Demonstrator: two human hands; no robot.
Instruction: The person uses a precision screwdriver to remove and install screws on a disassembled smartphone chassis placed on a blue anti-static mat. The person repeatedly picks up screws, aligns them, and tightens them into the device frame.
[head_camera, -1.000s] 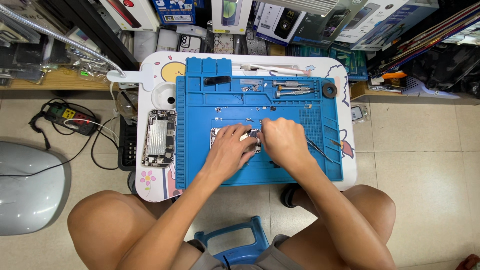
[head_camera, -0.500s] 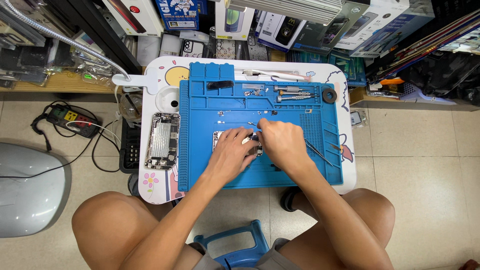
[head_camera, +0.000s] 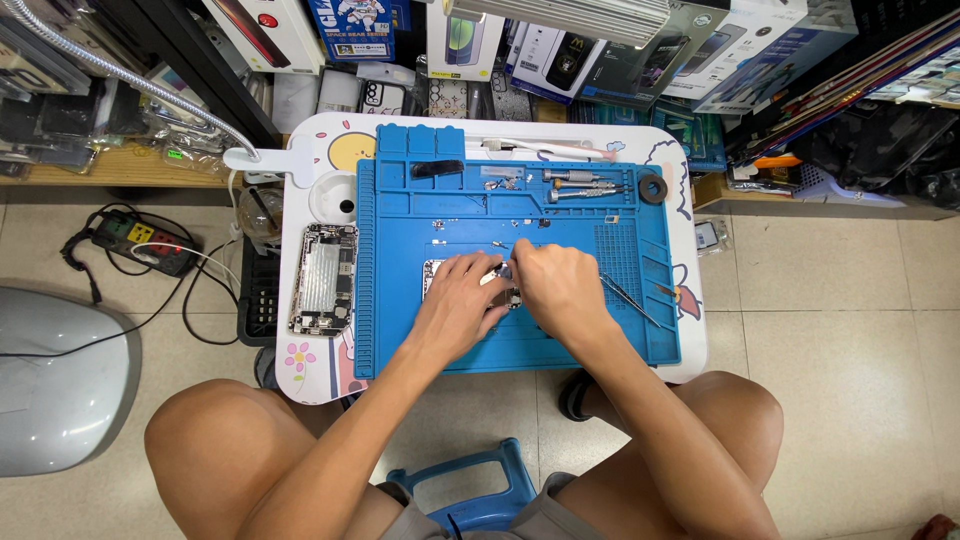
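- Left hand (head_camera: 462, 300) lies flat, fingers spread, on the phone part (head_camera: 436, 272), which runs away from the person.
- Right hand (head_camera: 556, 285) pinches closed just right of it (what it grips is hidden), on the blue mat (head_camera: 400, 330).

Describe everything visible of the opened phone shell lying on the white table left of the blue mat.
The opened phone shell is a silvery metal rectangle with rounded corners, lying flat with its inside facing up. Small dark and metallic parts line its edges and ends; finer detail is too small to tell. It rests lengthwise on the white table, just off the left edge of the blue mat. Neither hand touches it.
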